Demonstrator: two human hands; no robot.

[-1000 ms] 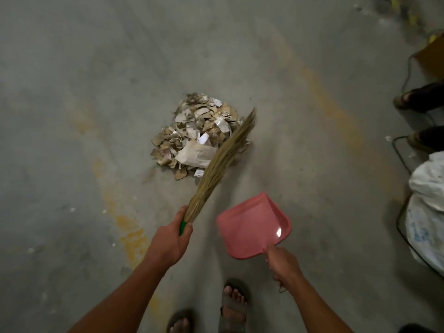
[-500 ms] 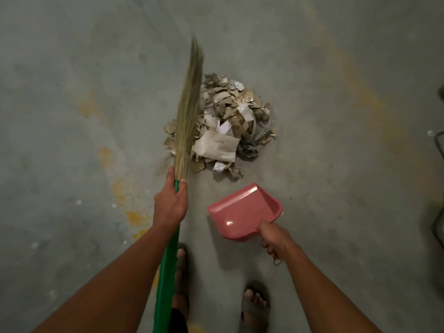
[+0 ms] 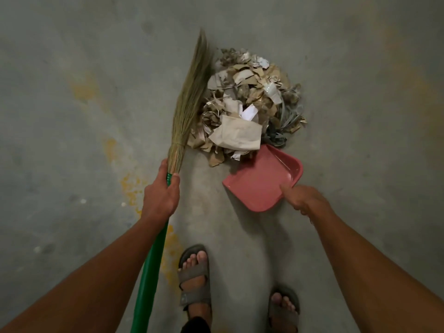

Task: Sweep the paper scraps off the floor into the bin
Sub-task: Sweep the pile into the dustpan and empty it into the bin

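Paper scraps (image 3: 247,109) are lying in one heap on the concrete floor (image 3: 72,116), above centre of the frame. The left hand (image 3: 160,193) is keeping its grip wrapped around the broom (image 3: 189,102) where bristles meet green handle; the bristles are lying against the heap's left edge. The right hand (image 3: 304,199) is gripping the pink dustpan (image 3: 262,179), whose front lip is touching the heap's lower right edge.
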